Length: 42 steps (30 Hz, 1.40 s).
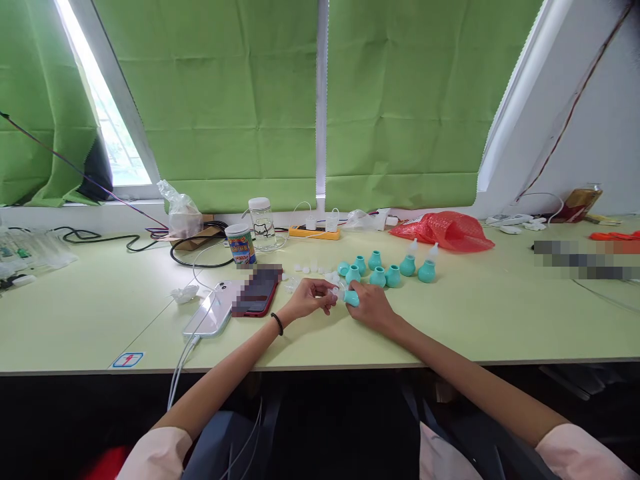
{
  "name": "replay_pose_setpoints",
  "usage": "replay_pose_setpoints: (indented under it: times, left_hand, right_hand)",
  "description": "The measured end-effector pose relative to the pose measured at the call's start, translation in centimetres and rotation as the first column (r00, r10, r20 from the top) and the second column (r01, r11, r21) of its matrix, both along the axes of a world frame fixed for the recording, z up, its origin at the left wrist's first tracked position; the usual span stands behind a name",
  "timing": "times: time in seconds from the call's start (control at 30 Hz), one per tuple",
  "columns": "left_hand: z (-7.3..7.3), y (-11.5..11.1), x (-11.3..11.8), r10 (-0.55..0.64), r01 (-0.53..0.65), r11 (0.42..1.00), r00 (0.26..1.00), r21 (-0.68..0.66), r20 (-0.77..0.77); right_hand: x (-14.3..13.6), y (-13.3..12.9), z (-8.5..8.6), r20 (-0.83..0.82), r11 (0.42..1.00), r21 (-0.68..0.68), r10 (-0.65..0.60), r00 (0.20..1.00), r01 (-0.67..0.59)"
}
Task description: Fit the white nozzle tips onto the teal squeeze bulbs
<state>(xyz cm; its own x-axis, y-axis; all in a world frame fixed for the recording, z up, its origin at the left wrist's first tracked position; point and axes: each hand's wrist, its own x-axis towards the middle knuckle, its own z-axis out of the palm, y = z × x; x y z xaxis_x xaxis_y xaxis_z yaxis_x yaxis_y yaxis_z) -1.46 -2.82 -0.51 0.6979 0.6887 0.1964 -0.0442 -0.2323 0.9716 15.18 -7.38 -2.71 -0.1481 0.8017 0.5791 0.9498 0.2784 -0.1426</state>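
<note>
Just in front of me, my right hand (370, 307) is wrapped round a small teal squeeze bulb (352, 298), whose neck points left. At that neck, my left hand (311, 298) pinches a small translucent nozzle tip (337, 292); whether it is seated in the bulb I cannot tell. Beyond my hands stand several more teal bulbs (377, 276) with open necks. Two bulbs to their right carry pointed clear tips, the nearer one being the tipped bulb (427, 271). Small white and clear pieces (314, 268) lie scattered behind my left hand.
Left of my hands lie a dark phone with a red case (260, 291) and a white phone (215, 310) with cables. Behind them stand a patterned can (241, 245) and a glass jar (262, 223). A yellow power strip (314, 233) and red bubble wrap (445, 231) lie farther back.
</note>
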Motion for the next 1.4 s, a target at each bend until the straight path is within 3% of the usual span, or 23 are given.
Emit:
replay_pose_setpoints:
  times: [0.3, 0.5, 0.7, 0.8, 1.0, 1.23, 1.3, 1.4]
  left_hand:
    - [-0.1, -0.4, -0.2, 0.078, -0.046, 0.967, 0.99, 0.25, -0.12]
    - [-0.2, -0.6, -0.1, 0.042, -0.004, 0.956, 0.991, 0.295, -0.125]
    - [-0.1, -0.8, -0.1, 0.03, 0.038, 0.916, 0.986, 0.4, -0.162]
    - [0.2, -1.1, -0.1, 0.047, 0.048, 0.872, 0.982, 0.487, -0.182]
    - [0.7, -1.4, -0.1, 0.107, 0.023, 0.775, 0.98, 0.632, -0.167]
    - [0.6, -1.3, 0.5, 0.075, -0.006, 0.765, 0.994, 0.644, -0.08]
    - [0.6, -0.9, 0.6, 0.117, -0.062, 0.747, 0.992, 0.661, -0.039]
    - [0.6, 0.5, 0.4, 0.332, -0.287, 0.723, 0.942, 0.628, 0.049]
  right_hand:
    - [0.3, -0.1, 1.0, -0.255, 0.953, -0.175, 0.198, 0.947, -0.246]
    - [0.7, 0.2, 1.3, -0.355, 0.882, -0.321, 0.225, 0.907, -0.344]
    - [1.2, 0.2, 1.9, -0.431, 0.794, -0.446, 0.214, 0.877, -0.413]
    - [1.3, 0.1, 2.1, -0.468, 0.748, -0.488, 0.212, 0.858, -0.451]
    - [1.3, 0.0, 2.5, -0.517, 0.708, -0.542, 0.144, 0.844, -0.453]
    - [0.5, -0.4, 2.7, -0.693, 0.556, -0.57, 0.069, 0.718, -0.604]
    - [0.2, -0.4, 2.6, -0.744, 0.561, -0.516, 0.08, 0.663, -0.647]
    - [0.0, -0.2, 2.6, -0.806, 0.659, -0.396, 0.084, 0.586, -0.639]
